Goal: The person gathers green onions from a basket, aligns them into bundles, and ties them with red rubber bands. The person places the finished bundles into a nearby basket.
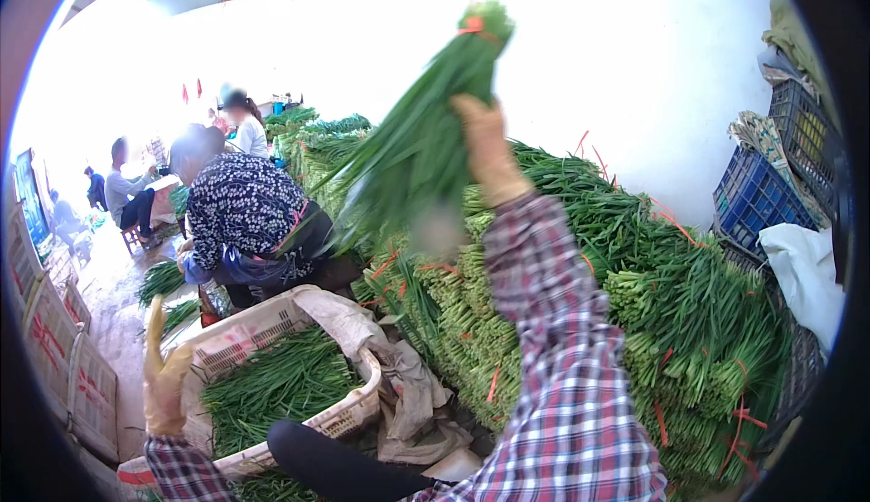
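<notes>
My right hand (484, 145), in a tan glove and plaid sleeve, holds up a bundle of long green leafy stalks (435, 114), probably garlic chives, tied with an orange band near its pale cut end. The leaves hang down and left, in front of a tall stack of similar tied bundles (476, 298). At the lower left my gloved left hand (163, 380) is raised with fingers apart and nothing in it, beside a white plastic crate (231, 339). Loose green stalks (285, 380) lie in that crate, and a dirty cloth (401, 366) drapes over its right side.
A person in a dark patterned top (245, 203) bends just beyond the crate. Farther back sit other people, one on a stool (130, 235). Plastic crates (92, 390) stand at the left edge. A blue crate (764, 193) and a white sack (805, 271) are at right, near the wall.
</notes>
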The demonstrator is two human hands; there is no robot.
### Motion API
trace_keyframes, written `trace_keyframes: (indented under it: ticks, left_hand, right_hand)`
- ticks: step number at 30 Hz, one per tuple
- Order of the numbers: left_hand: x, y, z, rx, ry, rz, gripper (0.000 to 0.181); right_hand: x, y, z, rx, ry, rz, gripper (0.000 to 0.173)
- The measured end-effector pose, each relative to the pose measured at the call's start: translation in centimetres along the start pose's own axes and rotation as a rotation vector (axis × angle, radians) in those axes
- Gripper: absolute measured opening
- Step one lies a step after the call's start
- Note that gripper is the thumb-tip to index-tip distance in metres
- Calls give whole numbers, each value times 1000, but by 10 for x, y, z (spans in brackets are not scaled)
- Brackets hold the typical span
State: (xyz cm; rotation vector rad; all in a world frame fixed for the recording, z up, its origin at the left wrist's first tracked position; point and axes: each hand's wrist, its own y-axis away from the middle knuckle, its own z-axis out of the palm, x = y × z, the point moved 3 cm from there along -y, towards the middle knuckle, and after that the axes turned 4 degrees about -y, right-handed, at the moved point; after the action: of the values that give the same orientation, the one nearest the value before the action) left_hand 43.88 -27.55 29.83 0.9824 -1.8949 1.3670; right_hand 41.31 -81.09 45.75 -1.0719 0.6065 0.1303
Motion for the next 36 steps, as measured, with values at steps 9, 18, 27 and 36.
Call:
trace_keyframes:
  ticks: [9,18,27,36]
  left_hand:
    - [-212,100,-119,291,91,-538,63]
    - [-254,209,-174,535,163,-627,55]
    - [-243,232,-178,525,247,-674,53]
    - [-236,242,-205,545,263,-646,51]
  right_hand:
    - [-28,-19,-337,520,853,360,94]
    - [-32,24,-317,124,1608,721,85]
    - [-8,125,-199,111,1702,506,68]
    - [-53,192,-5,-904,720,754,31]
